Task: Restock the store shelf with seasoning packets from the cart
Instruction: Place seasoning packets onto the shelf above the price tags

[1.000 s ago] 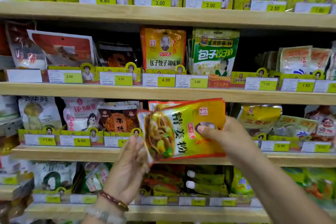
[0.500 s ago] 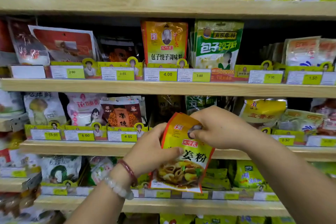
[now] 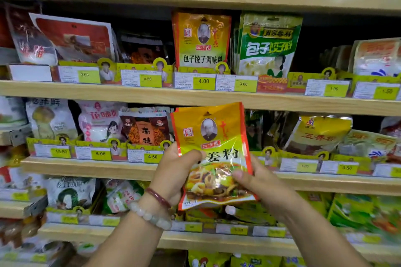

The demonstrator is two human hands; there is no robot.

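Left hand (image 3: pixel 175 171) and right hand (image 3: pixel 258 182) both pinch the upright packet (image 3: pixel 213 154) before the third shelf's (image 3: pixel 86 163) front edge; the slick film may slip, or snag the price tags on insertion.

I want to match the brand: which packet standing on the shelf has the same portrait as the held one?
The yellow-orange packet behind the 4.00 tag; its green neighbour lacks that round portrait.

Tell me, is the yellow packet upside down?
No, upright: the yellow packet shows its portrait on top and the food picture below, held by both hands.
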